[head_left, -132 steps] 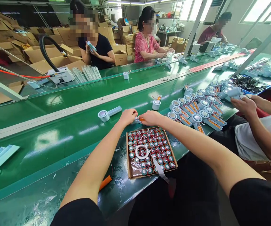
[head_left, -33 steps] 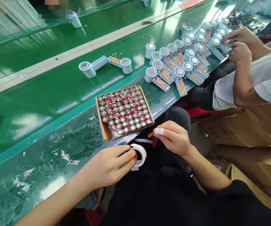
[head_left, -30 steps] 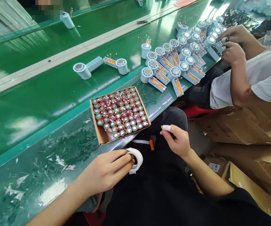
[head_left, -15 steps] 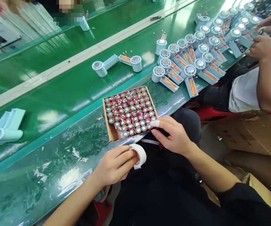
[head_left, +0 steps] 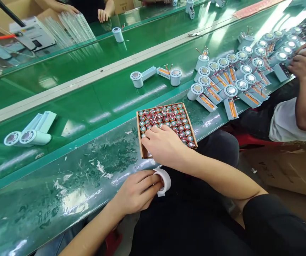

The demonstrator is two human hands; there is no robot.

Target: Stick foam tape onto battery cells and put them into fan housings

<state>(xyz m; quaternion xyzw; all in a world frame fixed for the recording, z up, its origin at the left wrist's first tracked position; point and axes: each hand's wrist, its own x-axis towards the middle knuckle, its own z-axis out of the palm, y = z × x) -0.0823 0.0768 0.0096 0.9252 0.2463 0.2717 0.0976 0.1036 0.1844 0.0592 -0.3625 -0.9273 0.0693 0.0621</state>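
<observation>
Scuffed green bench [head_left: 89,174], ring-shaped tape [head_left: 167,182]

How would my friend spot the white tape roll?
Find the green workbench, then the cardboard box of green-topped cells on its near edge. Just below it, the left hand holds the white tape roll, the only white ring, its end hanging loose.

The single head-worn camera looks forward and down from above and behind the left hand [head_left: 139,192] and right hand [head_left: 166,145], near enough that both show large (the view is wide). Beyond the hands, the desk [head_left: 110,144] slants across it, rising toward the right.
</observation>
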